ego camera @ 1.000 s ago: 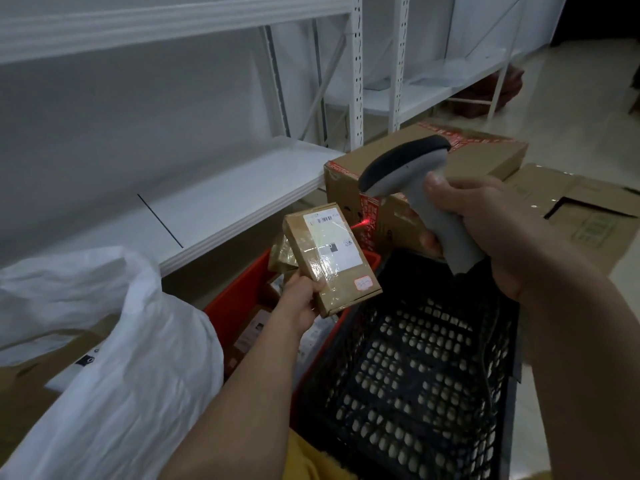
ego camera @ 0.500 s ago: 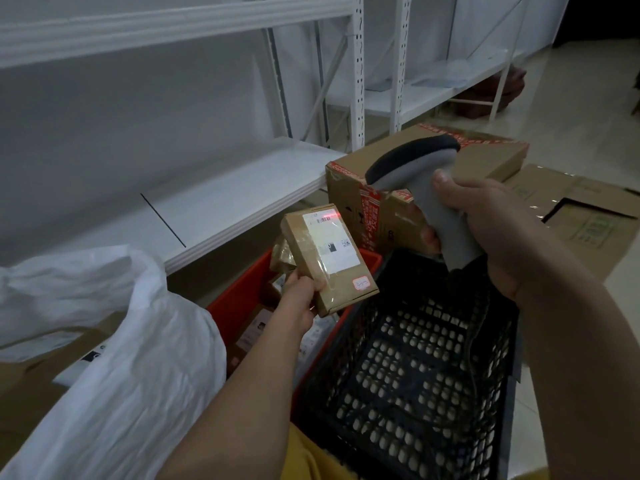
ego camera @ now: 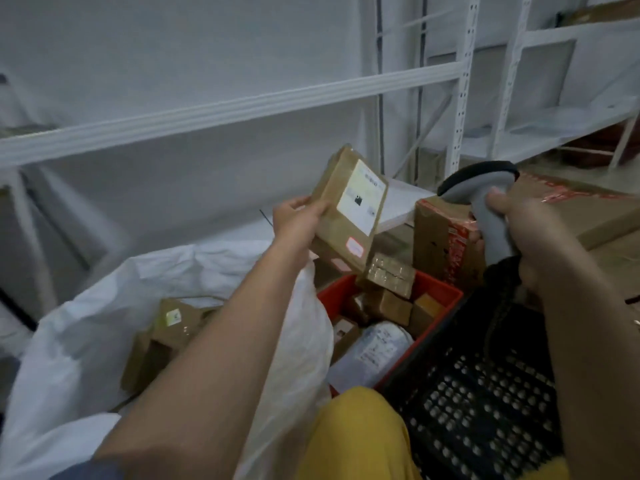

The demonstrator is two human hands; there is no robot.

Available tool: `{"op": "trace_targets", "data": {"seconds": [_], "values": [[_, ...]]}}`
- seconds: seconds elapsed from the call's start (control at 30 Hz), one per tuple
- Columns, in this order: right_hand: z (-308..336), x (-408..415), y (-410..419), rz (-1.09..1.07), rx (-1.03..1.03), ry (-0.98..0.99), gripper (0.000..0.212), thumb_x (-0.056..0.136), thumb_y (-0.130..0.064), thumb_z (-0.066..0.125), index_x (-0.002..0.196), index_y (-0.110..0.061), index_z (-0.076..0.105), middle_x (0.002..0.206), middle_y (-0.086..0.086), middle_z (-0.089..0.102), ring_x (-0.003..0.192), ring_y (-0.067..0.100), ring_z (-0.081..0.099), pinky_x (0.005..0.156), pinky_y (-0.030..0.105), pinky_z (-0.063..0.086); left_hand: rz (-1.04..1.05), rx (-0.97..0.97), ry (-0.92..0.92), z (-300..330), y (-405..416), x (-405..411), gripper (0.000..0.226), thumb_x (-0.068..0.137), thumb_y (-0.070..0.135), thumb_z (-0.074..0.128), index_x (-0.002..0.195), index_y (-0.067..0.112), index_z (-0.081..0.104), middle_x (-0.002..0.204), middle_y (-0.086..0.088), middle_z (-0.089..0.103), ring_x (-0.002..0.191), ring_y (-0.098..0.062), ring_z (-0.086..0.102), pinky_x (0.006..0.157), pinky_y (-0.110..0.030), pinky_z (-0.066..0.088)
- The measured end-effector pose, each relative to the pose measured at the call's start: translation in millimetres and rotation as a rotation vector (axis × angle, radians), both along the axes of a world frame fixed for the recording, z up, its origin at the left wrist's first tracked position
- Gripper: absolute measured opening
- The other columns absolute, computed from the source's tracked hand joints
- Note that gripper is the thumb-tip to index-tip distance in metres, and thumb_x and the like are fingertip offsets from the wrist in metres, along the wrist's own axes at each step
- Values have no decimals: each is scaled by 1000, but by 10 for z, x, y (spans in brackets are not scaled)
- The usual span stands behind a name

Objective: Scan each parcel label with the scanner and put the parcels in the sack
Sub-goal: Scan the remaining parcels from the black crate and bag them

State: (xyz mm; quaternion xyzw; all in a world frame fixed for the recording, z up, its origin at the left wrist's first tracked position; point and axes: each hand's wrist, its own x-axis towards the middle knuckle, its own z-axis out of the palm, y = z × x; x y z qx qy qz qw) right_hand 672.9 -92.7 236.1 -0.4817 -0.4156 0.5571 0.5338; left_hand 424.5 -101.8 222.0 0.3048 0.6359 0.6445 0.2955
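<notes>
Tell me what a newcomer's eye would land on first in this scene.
First, the brown parcel with its white label, held up at centre by the left hand above the open white sack on the left. Next, the grey scanner gripped in the right hand to its right. Below them, the red crate of waiting parcels stands out against the black crate.

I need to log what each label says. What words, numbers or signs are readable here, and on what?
None can be read.
Held parcel, white label: print and dark mark blurred.
Same parcel, small red-edged sticker: blurred.
Large carton, red tape print: blurred.
Grey bag in red crate, label: too small.
</notes>
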Motion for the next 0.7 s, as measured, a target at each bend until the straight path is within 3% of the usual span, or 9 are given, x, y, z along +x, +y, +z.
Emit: {"op": "trace_targets", "data": {"seconds": [0.1,0.17,0.23,0.3,0.37,0.47,0.57,0.63,0.7], "values": [[82,-82,-93,63,69,-47,39,103,-29,47,129,-1,54,81,4,58,68,17,56,66,30,48,140,21,26,319,-418,-431,24,79,15,75,98,4,66,82,-7,67,66,-17,63,50,-19,49],[132,-119,-147,91,79,-41,39,103,-29,46,129,-1,54,79,3,56,64,14,53,61,27,45,233,19,32,443,-693,-700,13,79,11,74,82,4,63,69,-6,62,62,-20,61,46,-18,47],[155,-133,-180,131,21,-6,37,103,-33,46,123,-4,54,83,6,58,65,16,53,58,26,43,318,-29,54,491,-930,-958,13,79,9,73,73,6,61,68,-7,62,63,-23,61,51,-22,50],[153,-161,-219,123,-11,-8,42,103,-35,44,128,-3,51,94,8,59,80,20,58,62,27,43,363,-128,64,467,-1104,-1215,13,78,12,74,83,4,66,86,-13,70,70,-26,64,65,-32,55],[99,-159,-224,114,-29,-27,49,103,-35,45,134,2,48,104,10,59,95,25,60,70,31,45,364,-251,103,423,-1235,-1374,27,76,18,76,96,4,65,104,-15,70,79,-27,64,75,-39,56],[-28,-166,-183,100,-74,-40,50,101,-36,50,133,3,50,94,12,60,78,23,58,70,34,47,367,-433,223,381,-1291,-1402,63,62,44,80,107,7,57,126,-8,52,109,-26,51,90,-34,47],[-163,-164,-100,55,-87,-55,48,102,-36,48,129,3,51,85,12,57,69,23,54,64,33,44,436,-471,335,398,-1176,-1178,56,82,41,66,125,9,51,139,-17,31,125,-32,38,93,-32,42],[-246,-153,-35,40,-94,-51,41,103,-34,46,127,-1,51,81,11,54,66,21,50,60,31,41,412,-412,352,386,-946,-953,50,87,35,61,130,12,51,144,-17,28,128,-32,37,90,-29,38],[-331,-127,44,34,-86,-41,31,104,-31,44,122,-5,50,77,8,48,62,17,46,54,26,39,390,-301,409,362,-705,-656,43,88,29,60,129,17,53,144,-13,29,130,-30,34,97,-30,36]]}}
